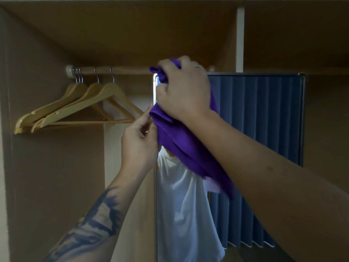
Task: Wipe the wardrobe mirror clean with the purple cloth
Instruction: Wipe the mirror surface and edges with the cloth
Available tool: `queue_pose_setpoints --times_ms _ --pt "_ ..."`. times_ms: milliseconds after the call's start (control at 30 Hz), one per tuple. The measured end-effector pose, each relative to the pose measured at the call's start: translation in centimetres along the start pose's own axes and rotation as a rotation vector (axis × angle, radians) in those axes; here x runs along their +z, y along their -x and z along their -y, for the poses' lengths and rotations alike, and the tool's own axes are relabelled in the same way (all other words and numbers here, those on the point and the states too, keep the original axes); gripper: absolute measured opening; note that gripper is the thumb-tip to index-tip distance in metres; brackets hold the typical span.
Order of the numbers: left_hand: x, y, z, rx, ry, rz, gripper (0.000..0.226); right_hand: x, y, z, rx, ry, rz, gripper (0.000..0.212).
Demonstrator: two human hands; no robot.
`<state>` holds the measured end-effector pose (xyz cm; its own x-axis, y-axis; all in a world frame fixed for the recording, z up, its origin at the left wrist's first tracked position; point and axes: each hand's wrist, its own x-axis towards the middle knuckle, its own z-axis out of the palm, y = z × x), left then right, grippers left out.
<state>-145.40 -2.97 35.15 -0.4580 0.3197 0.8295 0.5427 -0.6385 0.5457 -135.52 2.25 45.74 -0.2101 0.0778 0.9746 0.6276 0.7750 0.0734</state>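
Note:
The wardrobe mirror point(255, 120) hangs on the inside of an open door and reflects a blue curtain and a person in a white shirt. My right hand point(184, 89) grips the bunched purple cloth point(179, 142) against the mirror's top left corner. The cloth hangs down under my right forearm. My left hand point(139, 142) pinches the cloth's left edge, just below my right hand, beside the mirror's left edge.
Several wooden hangers point(75, 108) hang on the rail point(120, 69) to the left, inside the brown wardrobe. A white vertical strip point(239, 40) rises above the mirror. The wardrobe's left wall point(5, 129) is close by.

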Motion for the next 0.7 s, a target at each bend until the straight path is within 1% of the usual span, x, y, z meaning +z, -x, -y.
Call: queue_pose_setpoints --times_ms 67,200,300,400,467,567,633,700 --pt "0.0 0.1 -0.1 0.009 0.009 -0.005 0.04 0.1 -0.2 0.3 -0.024 -0.002 0.0 0.057" --pt "0.3 0.2 -0.3 0.0 0.043 -0.02 0.04 -1.6 -0.4 -2.3 -0.111 0.054 0.101 0.054" --pt "0.3 0.2 0.0 -0.045 0.08 -0.045 0.041 -3.6 0.0 -6.4 -0.034 0.07 0.125 0.053" --pt "0.4 0.4 0.0 0.012 -0.031 -0.073 0.04 -4.5 0.9 -8.5 0.019 0.034 0.104 0.052" --pt "0.5 0.4 0.3 0.014 -0.033 -0.087 0.04 -4.2 0.7 -7.9 0.058 0.003 0.094 0.049" --pt "0.6 0.4 0.6 -0.041 0.007 -0.093 0.039 -3.1 0.4 -5.5 0.15 -0.019 0.039 0.046" --pt "0.6 0.3 0.7 -0.062 0.027 -0.099 0.038 -2.2 0.2 -3.0 0.113 -0.021 0.033 0.049" --pt "0.5 0.4 0.3 -0.033 -0.008 -0.099 0.036 -1.2 -0.3 0.0 0.015 -0.016 0.041 0.053"
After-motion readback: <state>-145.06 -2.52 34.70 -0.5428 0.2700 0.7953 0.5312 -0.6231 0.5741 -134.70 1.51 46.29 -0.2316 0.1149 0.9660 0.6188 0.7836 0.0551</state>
